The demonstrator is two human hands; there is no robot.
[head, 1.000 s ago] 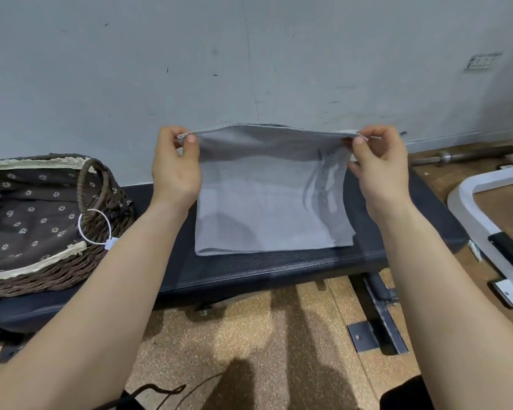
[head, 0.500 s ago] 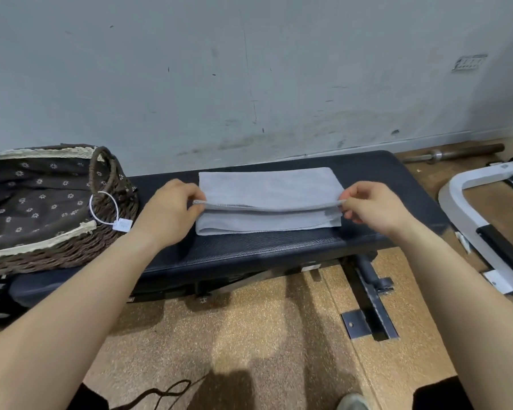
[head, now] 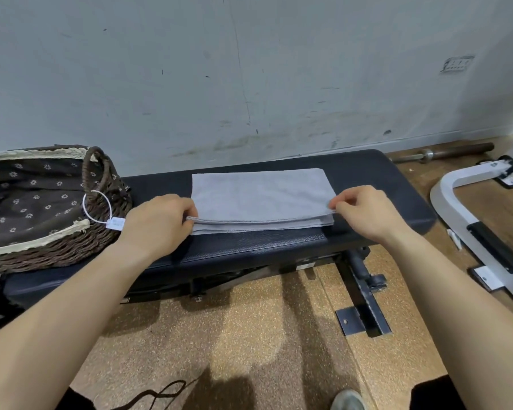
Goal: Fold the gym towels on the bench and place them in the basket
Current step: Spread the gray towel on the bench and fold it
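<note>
Pinching near corners of towel with left hand and right hand, finishing a fold on bench; next, probably halving crosswise, then into basket at nine o'clock.

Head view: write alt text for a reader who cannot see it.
The left hand and right hand pinch the near corners of a folded grey towel on a gym bench. A lined wicker basket sits at its left end.
</note>
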